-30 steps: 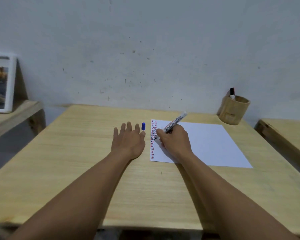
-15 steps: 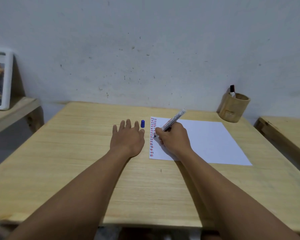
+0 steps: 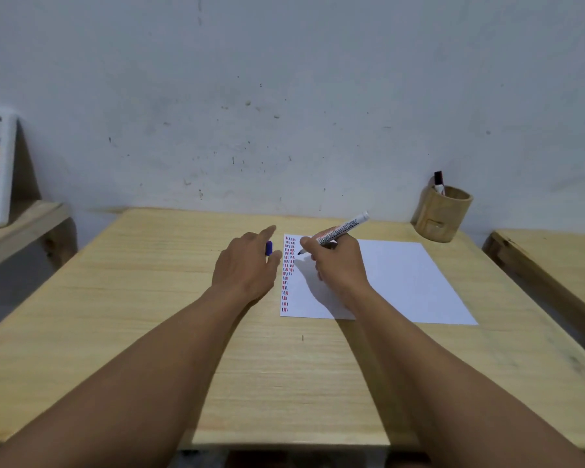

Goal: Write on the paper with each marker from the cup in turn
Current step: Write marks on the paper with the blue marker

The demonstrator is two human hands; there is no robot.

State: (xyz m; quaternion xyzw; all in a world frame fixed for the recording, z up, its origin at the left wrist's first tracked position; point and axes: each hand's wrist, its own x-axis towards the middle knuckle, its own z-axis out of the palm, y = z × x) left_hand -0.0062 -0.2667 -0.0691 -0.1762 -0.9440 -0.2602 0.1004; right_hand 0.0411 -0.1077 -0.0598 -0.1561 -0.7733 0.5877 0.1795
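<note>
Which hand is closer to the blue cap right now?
Left. The left hand is at the blue cap, fingers around it. The right hand holds the marker over the paper, farther right.

Pale wooden table (image 3: 122, 332) with white paper (image 3: 402, 282) and wooden cup (image 3: 441, 214) at its far right corner

paper (image 3: 402, 282): right half bare, open to a reach; left strip blocked by the right hand (image 3: 338, 265) and marker (image 3: 341, 231)
left of paper: left hand (image 3: 247, 265) beside the blue cap (image 3: 269, 248)
beyond paper's far right corner: cup (image 3: 443, 214) against the wall (image 3: 284, 96)
</note>
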